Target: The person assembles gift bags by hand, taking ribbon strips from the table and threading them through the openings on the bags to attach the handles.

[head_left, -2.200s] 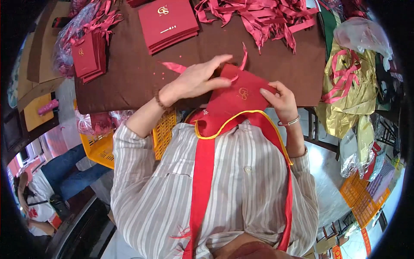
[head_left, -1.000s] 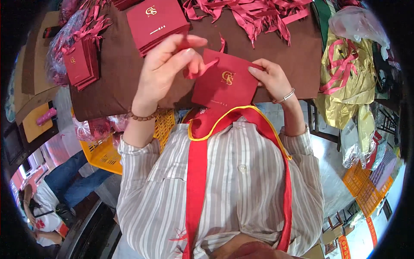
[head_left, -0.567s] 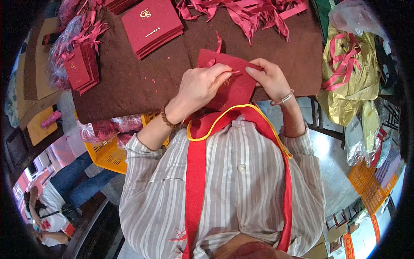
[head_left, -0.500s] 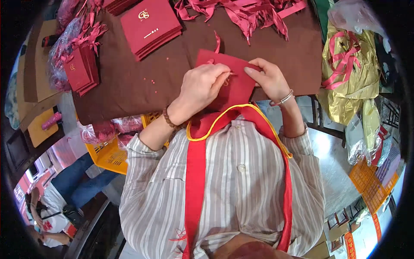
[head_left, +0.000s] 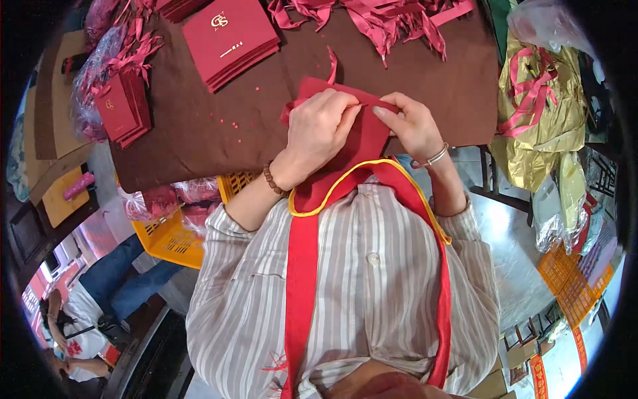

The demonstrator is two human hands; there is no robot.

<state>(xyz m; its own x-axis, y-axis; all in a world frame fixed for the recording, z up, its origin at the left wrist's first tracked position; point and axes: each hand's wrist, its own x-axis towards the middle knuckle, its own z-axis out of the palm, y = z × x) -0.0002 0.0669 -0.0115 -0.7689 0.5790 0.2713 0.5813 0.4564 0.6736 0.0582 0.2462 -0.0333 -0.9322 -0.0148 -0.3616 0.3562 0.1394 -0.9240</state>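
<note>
A dark red paper gift bag [head_left: 365, 136] is held up at the table's near edge, in front of my chest. My left hand [head_left: 319, 126] is closed in a pinch at the bag's upper part, its fingertips on what looks like the end of a pink ribbon [head_left: 333, 63]. That ribbon loops out beyond the bag's far edge and shows again beside my left knuckles. With thumb and bent fingers, my right hand [head_left: 413, 126] grips the bag's right edge, close to the left fingertips. Whatever lies between the two sets of fingertips is mostly hidden.
A stack of flat red bags [head_left: 229, 40] lies at the table's far left. Pink ribbons [head_left: 385, 23] are heaped at the back. Finished-looking ribboned bags [head_left: 119, 110] hang at the left corner. A yellow crate [head_left: 166, 243] stands below; gold wrapping [head_left: 538, 146] is at right.
The bag has turned and tilted, so its printed mark no longer shows. Both hands have shifted slightly, and my right thumb has drawn nearer the left fingertips. More ribbon shows beside my left hand.
</note>
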